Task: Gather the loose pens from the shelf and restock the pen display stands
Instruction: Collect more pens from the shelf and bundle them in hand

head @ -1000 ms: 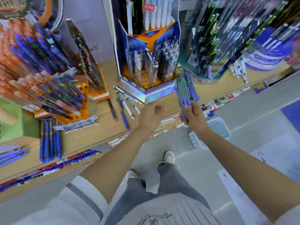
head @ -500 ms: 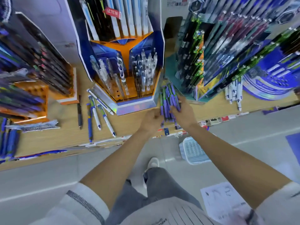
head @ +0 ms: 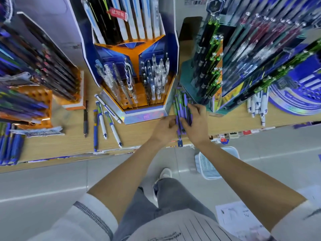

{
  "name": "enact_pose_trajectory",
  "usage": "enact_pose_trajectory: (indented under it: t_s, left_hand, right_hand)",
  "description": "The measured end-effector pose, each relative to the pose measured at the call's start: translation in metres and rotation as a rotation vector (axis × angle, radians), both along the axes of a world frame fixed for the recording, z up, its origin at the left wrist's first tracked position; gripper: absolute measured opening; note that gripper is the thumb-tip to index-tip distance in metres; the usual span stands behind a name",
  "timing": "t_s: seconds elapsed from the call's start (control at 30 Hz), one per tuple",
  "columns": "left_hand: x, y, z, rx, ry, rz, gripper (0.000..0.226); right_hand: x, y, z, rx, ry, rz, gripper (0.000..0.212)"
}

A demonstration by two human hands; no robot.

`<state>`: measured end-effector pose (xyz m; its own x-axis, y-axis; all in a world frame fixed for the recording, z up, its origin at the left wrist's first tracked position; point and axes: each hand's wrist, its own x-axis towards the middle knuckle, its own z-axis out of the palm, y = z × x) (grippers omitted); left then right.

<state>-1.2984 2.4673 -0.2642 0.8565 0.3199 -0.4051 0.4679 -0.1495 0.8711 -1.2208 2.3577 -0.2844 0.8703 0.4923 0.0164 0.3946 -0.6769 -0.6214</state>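
Observation:
A bundle of purple and green pens (head: 181, 105) lies in my right hand (head: 196, 120), whose fingers curl round it over the wooden shelf (head: 139, 134). My left hand (head: 165, 127) touches the bundle's lower end from the left, fingers curled at the pens. Just behind stands a blue and orange pen display stand (head: 133, 70) holding clear and white pens. A teal stand (head: 208, 66) with green and black pens rises to the right. Several loose white and blue pens (head: 106, 119) and one dark pen (head: 85, 119) lie on the shelf left of my hands.
An orange stand (head: 40, 94) with dark pens sits at the left. Blue pens (head: 10, 146) lie at the shelf's far left edge. White pens (head: 257, 105) lie under the right displays. A pale plastic basket (head: 213, 164) and a printed sheet (head: 239, 220) are on the floor.
The view has swung right and closer to the shelf. My right hand has lowered the pen bundle toward the shelf between the two stands, and my left hand has come up against the bundle.

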Motion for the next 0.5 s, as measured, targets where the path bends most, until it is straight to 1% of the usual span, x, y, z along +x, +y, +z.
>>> enact_pose_trajectory:
  t_s: [0.13, 0.2, 0.23, 0.3, 0.37, 0.43, 0.5]
  left_hand:
    - [-0.004, 0.005, -0.003, 0.031, -0.035, -0.044, 0.021]
    - [-0.009, 0.010, -0.001, 0.103, -0.029, -0.029, 0.025]
    - [-0.013, 0.013, 0.000, 0.171, -0.006, 0.008, 0.027]
    - [-0.025, 0.022, 0.004, 0.309, -0.011, 0.132, 0.026]
    - [-0.042, 0.036, 0.009, 0.402, -0.075, 0.294, 0.020]
    - [-0.062, 0.055, 0.013, 0.485, -0.092, 0.449, 0.017]
    - [-0.089, 0.080, 0.012, 0.584, -0.031, 0.568, 0.017]
  right_hand:
    - [0.004, -0.002, 0.001, -0.001, 0.043, 0.013, 0.056]
    - [0.003, -0.001, 0.002, 0.010, 0.034, -0.009, 0.053]
    - [0.001, -0.001, 0.004, 0.023, 0.005, -0.018, 0.049]
    - [-0.003, 0.004, 0.012, 0.082, -0.061, -0.012, 0.038]
    - [-0.013, 0.016, 0.024, 0.184, -0.066, 0.038, 0.026]
    - [-0.030, 0.036, 0.036, 0.279, 0.029, 0.104, 0.017]
    - [-0.051, 0.059, 0.041, 0.311, 0.129, 0.199, 0.014]
